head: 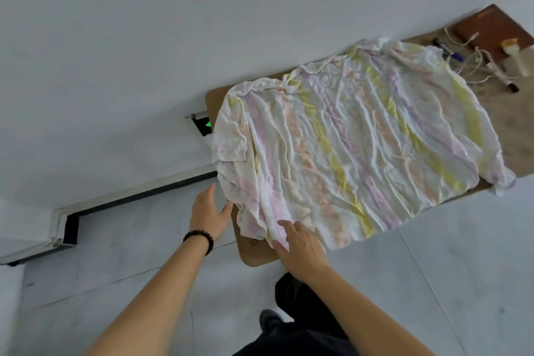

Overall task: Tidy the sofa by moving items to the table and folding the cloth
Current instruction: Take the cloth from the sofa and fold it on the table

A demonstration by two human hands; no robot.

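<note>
A crumpled cloth [355,147] with faded pink, yellow and orange stripes lies spread across the brown table [254,254], covering most of its near end and hanging over the near edge. The right hand [300,248] rests flat with open fingers on the cloth's near corner, gripping nothing. The left hand [208,211], open with fingers spread, hovers just off the table's end beside the cloth's edge. At the table's far end lie a brown book [491,29], pens [448,50] and a cord [474,66]. Open grey floor [115,283] surrounds the table's near end.

cloth [355,147] covering table [254,254], clutter [491,55] far end
</note>
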